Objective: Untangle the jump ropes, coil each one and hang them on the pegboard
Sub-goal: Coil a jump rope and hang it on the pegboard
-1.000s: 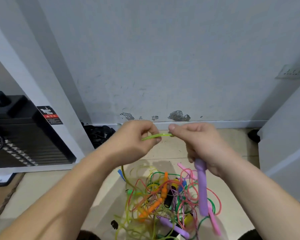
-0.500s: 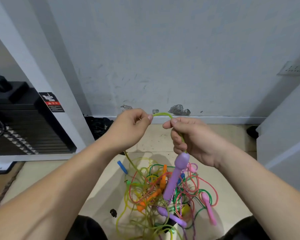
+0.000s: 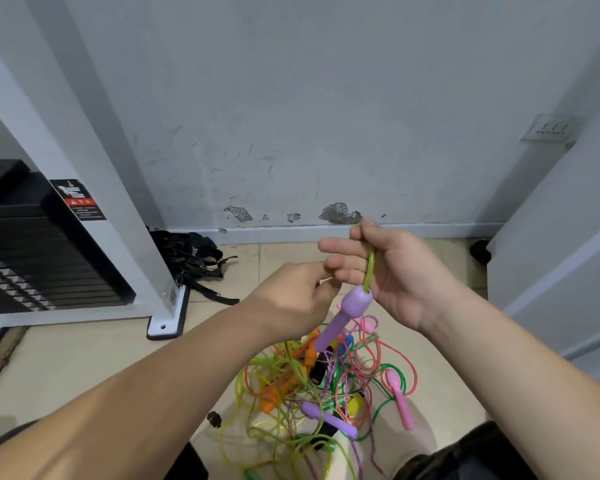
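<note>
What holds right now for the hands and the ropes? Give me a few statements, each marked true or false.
1. The right hand pinches a yellow-green cord. True.
2. A purple handle hangs from that cord above the tangled pile. True.
3. The tangled pile sits on a table. False: it lies on the floor.
4. The pink handle hangs in the air. False: the pink handle lies on the floor at the pile's right edge.
</note>
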Demonstrator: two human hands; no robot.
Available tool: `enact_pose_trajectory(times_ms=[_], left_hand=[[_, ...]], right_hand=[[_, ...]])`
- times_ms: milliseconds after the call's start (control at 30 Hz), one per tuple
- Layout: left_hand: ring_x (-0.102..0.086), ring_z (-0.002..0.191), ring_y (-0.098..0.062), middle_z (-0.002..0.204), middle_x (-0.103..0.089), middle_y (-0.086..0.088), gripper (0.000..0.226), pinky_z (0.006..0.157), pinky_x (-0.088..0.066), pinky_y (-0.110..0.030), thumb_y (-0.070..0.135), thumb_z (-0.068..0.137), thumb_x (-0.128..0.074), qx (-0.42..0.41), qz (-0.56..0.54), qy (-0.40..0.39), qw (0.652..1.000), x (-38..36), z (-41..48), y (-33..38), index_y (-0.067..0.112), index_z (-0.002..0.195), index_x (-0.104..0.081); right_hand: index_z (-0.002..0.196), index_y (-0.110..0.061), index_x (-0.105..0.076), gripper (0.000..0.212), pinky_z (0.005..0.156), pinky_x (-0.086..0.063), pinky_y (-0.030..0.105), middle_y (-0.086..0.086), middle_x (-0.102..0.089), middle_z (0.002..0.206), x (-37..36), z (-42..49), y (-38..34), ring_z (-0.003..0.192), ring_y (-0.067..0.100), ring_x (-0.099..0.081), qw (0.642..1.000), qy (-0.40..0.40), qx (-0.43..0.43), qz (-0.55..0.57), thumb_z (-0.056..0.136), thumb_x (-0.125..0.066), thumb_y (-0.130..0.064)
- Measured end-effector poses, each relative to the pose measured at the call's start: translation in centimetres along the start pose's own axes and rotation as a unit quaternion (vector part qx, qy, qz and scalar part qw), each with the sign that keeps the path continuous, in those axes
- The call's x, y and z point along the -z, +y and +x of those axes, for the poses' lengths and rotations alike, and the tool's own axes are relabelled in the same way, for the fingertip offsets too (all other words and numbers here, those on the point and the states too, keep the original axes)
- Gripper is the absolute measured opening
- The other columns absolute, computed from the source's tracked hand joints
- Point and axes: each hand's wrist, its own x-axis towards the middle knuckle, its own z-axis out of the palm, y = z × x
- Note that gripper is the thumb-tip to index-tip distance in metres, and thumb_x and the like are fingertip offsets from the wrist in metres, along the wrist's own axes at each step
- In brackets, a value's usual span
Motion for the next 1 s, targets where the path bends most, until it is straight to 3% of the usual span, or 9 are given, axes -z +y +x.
enact_pose_trajectory(times_ms=[100,233,333,400,500,633,733,867,1000], left_hand=[[-0.051,0.045,-0.004,0.063,-0.057,0.004,0.019,0.047,-0.043,-0.021,0.032,0.106,-0.043,0.011,-0.017,-0.031,0.999,-0.6,-0.2,0.6,0.026,0.102,-0.061],[-0.064,0.051,-0.019,0.074,-0.065,-0.012,0.027,0.046,-0.050,-0.030,0.036,0.105,-0.048,0.049,-0.013,-0.080,0.996,-0.1,-0.7,1.1,0.011,0.099,-0.057],[-0.068,0.051,-0.024,0.062,-0.058,-0.007,0.037,0.048,-0.055,-0.037,0.037,0.098,-0.062,0.067,-0.041,-0.080,0.994,1.0,-1.1,0.9,0.005,0.083,-0.054],[-0.054,0.049,-0.020,0.054,-0.047,0.003,0.036,0.052,-0.053,-0.039,0.036,0.094,-0.069,0.044,-0.051,-0.033,0.997,1.9,-1.3,1.0,0.010,0.075,-0.054],[-0.041,0.051,-0.016,0.051,-0.041,0.009,0.025,0.052,-0.054,-0.040,0.026,0.098,-0.069,0.014,-0.161,0.059,0.985,3.5,-1.3,1.5,0.013,0.077,-0.062],[-0.042,0.056,-0.008,0.060,-0.054,-0.003,0.016,0.051,-0.037,-0.019,0.021,0.098,-0.070,-0.023,-0.167,0.201,0.965,5.8,-1.8,1.9,0.015,0.083,-0.073],[-0.045,0.059,-0.005,0.067,-0.062,-0.008,0.014,0.055,-0.038,-0.019,0.026,0.094,-0.074,-0.024,-0.152,0.257,0.954,6.2,-1.8,1.1,0.018,0.083,-0.076],[-0.037,0.053,-0.008,0.056,-0.040,0.008,0.032,0.056,-0.035,-0.029,0.043,0.101,-0.059,0.021,-0.081,0.199,0.976,5.3,-1.2,-0.9,0.019,0.083,-0.071],[-0.041,0.045,-0.014,0.060,-0.054,-0.002,0.041,0.050,-0.037,-0.027,0.049,0.107,-0.042,0.094,-0.155,0.052,0.982,2.8,-1.1,-1.5,0.026,0.082,-0.065]], right_hand=[[0.087,-0.011,-0.051,0.028,0.084,-0.063,0.038,0.026,-0.073,0.115,0.3,0.6,-0.1,0.101,0.034,-0.075,0.998,0.028,0.014,0.051,0.110,-0.038,-0.020],[0.089,-0.013,-0.055,0.025,0.104,-0.053,0.047,0.022,-0.071,0.124,0.5,1.6,-0.3,0.112,0.031,-0.072,0.994,0.084,0.074,0.005,0.110,-0.042,-0.019],[0.084,-0.012,-0.063,0.024,0.063,-0.059,0.060,0.010,-0.075,0.117,0.8,1.7,-0.4,0.071,0.036,-0.069,0.966,0.152,0.149,-0.149,0.104,-0.057,-0.024],[0.077,-0.007,-0.063,0.028,0.037,-0.045,0.033,0.014,-0.075,0.110,1.1,1.5,-0.4,0.049,0.026,-0.055,0.936,0.161,0.185,-0.251,0.099,-0.065,-0.024],[0.080,-0.001,-0.069,0.022,0.045,-0.035,0.011,0.006,-0.079,0.090,0.5,1.1,-0.2,0.051,-0.004,-0.057,0.929,0.111,0.168,-0.310,0.098,-0.066,-0.013],[0.094,0.004,-0.072,0.028,0.061,-0.042,0.037,0.013,-0.062,0.058,-0.8,0.7,0.9,0.055,0.025,-0.054,0.958,-0.025,0.079,-0.274,0.102,-0.057,-0.019],[0.094,0.000,-0.069,0.035,0.070,-0.049,0.039,0.004,-0.038,0.051,-2.0,0.5,1.6,0.047,0.020,-0.036,0.967,-0.081,0.051,-0.236,0.107,-0.048,-0.025],[0.084,-0.010,-0.054,0.030,0.050,-0.036,0.029,0.005,-0.036,0.053,-2.4,-0.2,1.8,0.044,0.018,-0.026,0.988,-0.075,0.012,-0.133,0.108,-0.045,-0.027],[0.081,-0.017,-0.045,0.027,0.051,-0.036,0.030,0.016,-0.068,0.069,-2.1,0.7,1.6,0.046,0.021,-0.054,0.995,-0.036,-0.025,-0.089,0.106,-0.042,-0.026]])
